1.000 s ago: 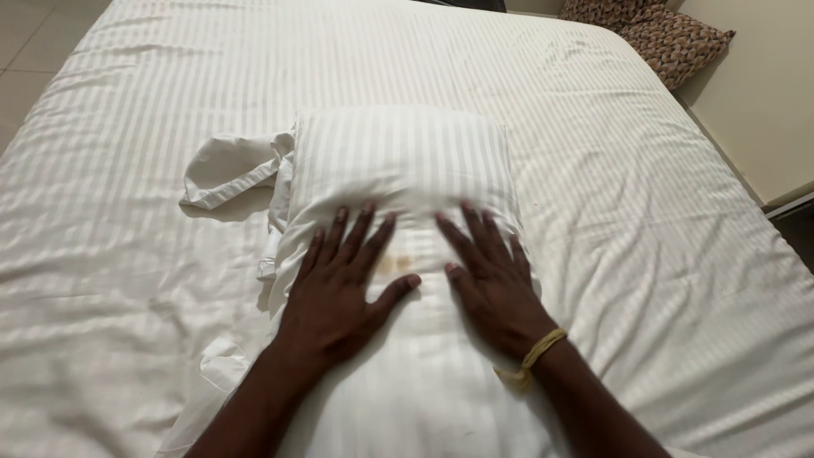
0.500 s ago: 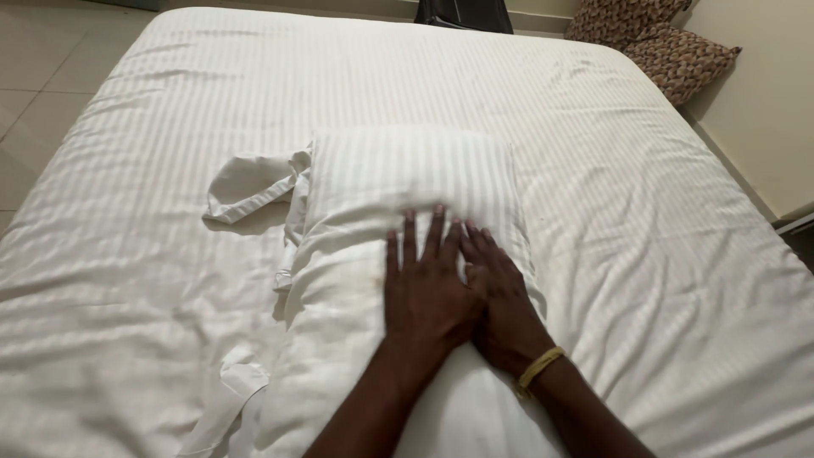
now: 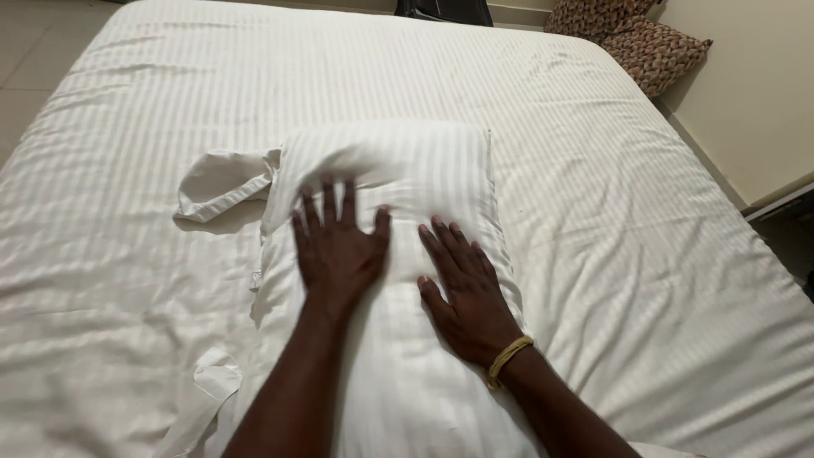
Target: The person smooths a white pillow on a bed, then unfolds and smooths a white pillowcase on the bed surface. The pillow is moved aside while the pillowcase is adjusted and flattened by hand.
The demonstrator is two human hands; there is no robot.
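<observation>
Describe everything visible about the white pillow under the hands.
The pillow is white with fine woven stripes, in a cloth case that looks like cotton. It lies flat, lengthwise toward the camera, on the striped white bedsheet. Loose case fabric bunches out at its upper left corner. The left hand and right hand rest palm-down on its middle, fingers spread. Its near end runs out of view.

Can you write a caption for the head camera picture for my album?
Left hand and right hand press flat on a white striped pillow on a bed.

Both hands point(image 3: 339, 246) point(image 3: 466, 293) flat on pillow point(image 3: 424, 170), mid-bed point(image 3: 636, 254); loose cloth point(image 3: 220, 182) just left; cushions point(image 3: 644, 42) far right corner.
</observation>
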